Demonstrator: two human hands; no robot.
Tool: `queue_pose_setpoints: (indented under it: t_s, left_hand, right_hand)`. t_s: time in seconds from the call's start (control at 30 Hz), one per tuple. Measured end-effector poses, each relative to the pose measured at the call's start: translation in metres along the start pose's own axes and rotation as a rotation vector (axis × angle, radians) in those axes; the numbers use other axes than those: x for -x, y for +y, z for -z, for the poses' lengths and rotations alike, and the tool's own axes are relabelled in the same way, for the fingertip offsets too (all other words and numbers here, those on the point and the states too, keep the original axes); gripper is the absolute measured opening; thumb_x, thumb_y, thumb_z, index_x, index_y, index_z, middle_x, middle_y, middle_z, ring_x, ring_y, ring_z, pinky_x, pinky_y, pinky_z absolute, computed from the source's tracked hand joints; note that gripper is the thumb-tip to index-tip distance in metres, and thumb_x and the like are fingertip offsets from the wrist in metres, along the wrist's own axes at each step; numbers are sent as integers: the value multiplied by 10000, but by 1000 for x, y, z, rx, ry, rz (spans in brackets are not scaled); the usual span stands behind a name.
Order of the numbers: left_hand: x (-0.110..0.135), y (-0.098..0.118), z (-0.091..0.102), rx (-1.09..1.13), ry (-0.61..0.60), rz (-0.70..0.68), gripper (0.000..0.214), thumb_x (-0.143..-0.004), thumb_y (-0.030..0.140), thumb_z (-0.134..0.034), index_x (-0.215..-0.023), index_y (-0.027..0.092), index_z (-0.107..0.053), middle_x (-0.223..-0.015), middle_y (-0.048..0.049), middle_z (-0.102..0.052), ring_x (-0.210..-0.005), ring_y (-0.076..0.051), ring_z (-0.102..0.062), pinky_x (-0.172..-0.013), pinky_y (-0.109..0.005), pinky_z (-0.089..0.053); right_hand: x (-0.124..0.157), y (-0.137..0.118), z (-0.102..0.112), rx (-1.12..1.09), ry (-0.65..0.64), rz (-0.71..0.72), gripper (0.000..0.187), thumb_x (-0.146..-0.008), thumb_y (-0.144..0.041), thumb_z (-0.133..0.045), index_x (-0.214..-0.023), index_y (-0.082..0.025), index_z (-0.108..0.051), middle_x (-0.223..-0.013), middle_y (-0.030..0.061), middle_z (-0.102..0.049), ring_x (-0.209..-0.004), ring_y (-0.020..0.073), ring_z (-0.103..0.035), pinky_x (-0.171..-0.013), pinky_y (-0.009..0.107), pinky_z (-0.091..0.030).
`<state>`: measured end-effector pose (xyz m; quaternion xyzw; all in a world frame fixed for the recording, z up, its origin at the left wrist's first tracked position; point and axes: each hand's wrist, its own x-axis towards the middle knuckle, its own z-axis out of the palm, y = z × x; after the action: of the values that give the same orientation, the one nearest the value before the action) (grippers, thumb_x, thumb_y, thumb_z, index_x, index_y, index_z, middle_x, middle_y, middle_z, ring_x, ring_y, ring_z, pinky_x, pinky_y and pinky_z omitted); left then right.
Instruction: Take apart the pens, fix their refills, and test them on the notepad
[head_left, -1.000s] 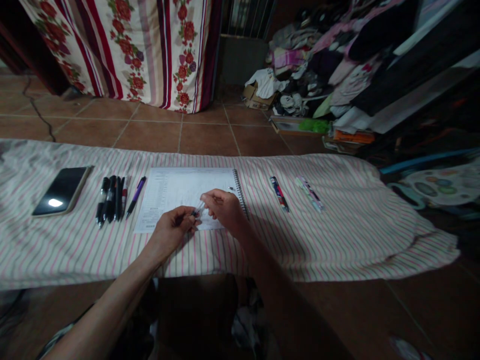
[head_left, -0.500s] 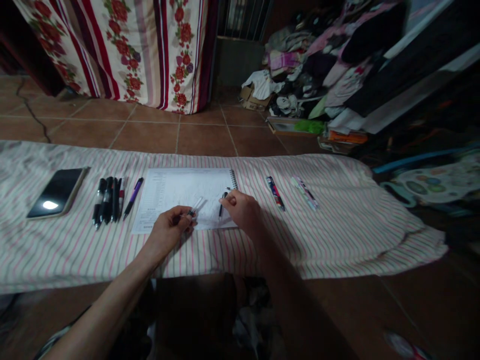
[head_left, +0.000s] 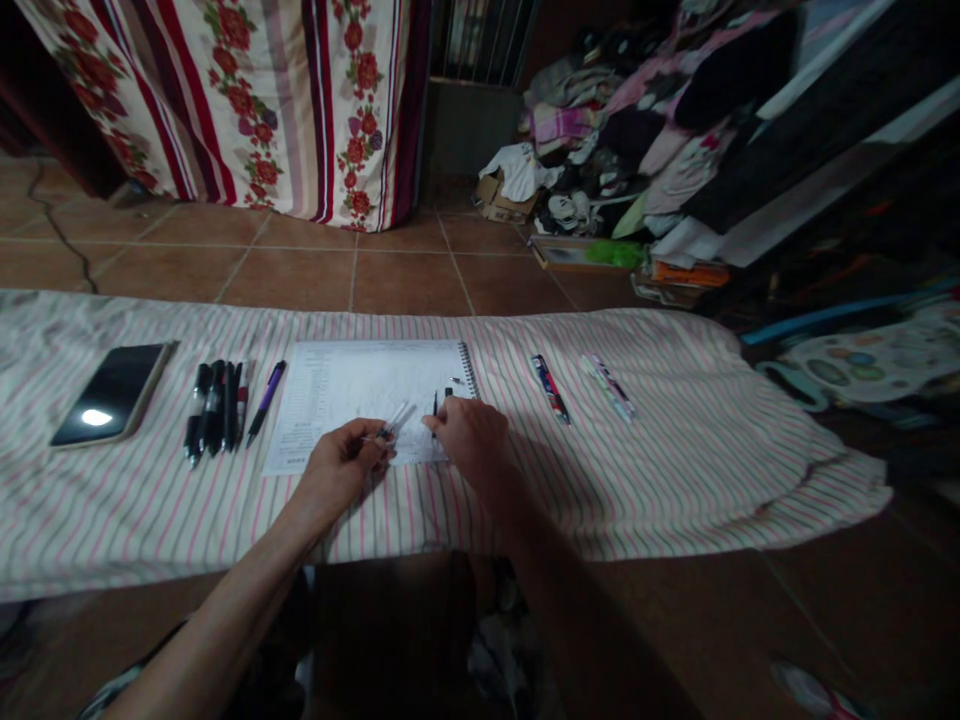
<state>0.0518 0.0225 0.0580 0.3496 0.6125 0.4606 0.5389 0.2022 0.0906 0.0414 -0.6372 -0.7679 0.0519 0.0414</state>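
Note:
My left hand [head_left: 346, 462] is closed on a clear pen barrel [head_left: 397, 418] with a dark part near the fingers. Between the fingertips of my right hand [head_left: 474, 432] is a thin dark pen refill [head_left: 435, 403], held almost upright. Right behind those fingers shows a short black pen piece [head_left: 448, 391]; whether it is touched I cannot tell. A small shiny pen part [head_left: 457, 380] lies close by on the notebook [head_left: 360, 375], whose page is under both hands. The lower end of the refill is hidden by the right fingers.
Left of the notebook lie a purple and black pen [head_left: 267, 403], several dark pens [head_left: 214, 405] side by side and a phone [head_left: 111, 393]. To the right are a dark patterned pen [head_left: 550, 388] and a pale one [head_left: 609, 385]. Striped cloth [head_left: 675, 450] covers the table.
My right hand has moved slightly left and down, and the thin refill now stands apart from the black piece. My left hand keeps the clear barrel in nearly the same place.

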Motion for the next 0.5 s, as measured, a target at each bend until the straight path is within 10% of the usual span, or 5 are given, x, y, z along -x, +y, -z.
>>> queue_pose_setpoints:
  t_s: [0.5]
  left_hand:
    - [-1,-2,2,-5,4,13,189,-636,241,-649,-787,127,-645,-636,-37,-668,-573,-115,-567,-609,-252,-455]
  right_hand:
    - [0,-10,4,-25,-105,40,218,-829,-363,-543,-894,-177,-636,-901,99,-700,-873,228,-655,-694,305,-440]
